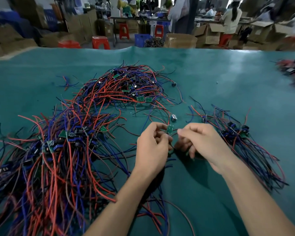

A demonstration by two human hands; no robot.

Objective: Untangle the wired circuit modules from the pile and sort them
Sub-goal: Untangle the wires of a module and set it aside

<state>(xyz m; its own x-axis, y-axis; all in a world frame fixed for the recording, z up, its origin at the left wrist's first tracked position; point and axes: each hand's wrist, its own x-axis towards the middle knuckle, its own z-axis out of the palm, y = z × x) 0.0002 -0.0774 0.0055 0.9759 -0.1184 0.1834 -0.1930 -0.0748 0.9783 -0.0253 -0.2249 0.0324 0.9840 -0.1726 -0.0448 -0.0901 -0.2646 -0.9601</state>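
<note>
A big tangled pile of red, blue and black wires with small green circuit modules (119, 87) spreads over the middle of the green table mat (228, 79). A second, longer heap (58, 150) lies at the left. At the right a combed-out bundle of modules (245, 142) lies with its wires trailing toward me. My left hand (152, 147) pinches one small green module (170, 129) by its wires. My right hand (204, 142) pinches a wire just right of that module, its fingers curled. Both hands hover just above the mat at centre.
A loose small component (174, 118) lies just beyond my hands. Another heap of parts (293, 72) sits at the far right edge. Beyond the table stand red stools (100, 42), cardboard boxes (180, 40) and people at benches.
</note>
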